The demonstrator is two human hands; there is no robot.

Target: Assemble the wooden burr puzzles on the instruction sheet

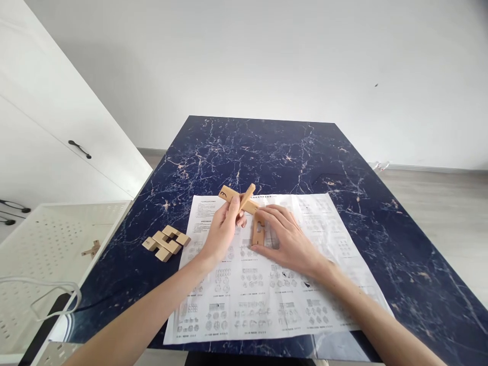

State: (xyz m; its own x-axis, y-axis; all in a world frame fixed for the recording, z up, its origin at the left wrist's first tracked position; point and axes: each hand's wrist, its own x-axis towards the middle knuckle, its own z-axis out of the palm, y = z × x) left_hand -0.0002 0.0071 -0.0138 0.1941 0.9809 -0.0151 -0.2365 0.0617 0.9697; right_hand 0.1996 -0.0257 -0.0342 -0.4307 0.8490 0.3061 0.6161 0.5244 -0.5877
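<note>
My left hand (226, 221) is closed around two crossed wooden puzzle pieces (229, 194), raised a little over the paper; a dark mark like a 3 shows on the left end. To the right, the thumb and fingers of my right hand (284, 234) are closed on a flat wooden piece with a cut-out slot (258, 233), which is over the instruction sheet (259, 284). Part of that piece is hidden under the fingers. The white sheet carries printed diagrams and text.
An interlocked cluster of notched wooden blocks (166, 243) lies on the dark blue marbled table (259, 152), left of the sheet. Beside the table is a white perforated surface (34, 244) with a small wooden piece (91, 249) and a white cable (41, 280). A white cabinet (57, 112) stands at left.
</note>
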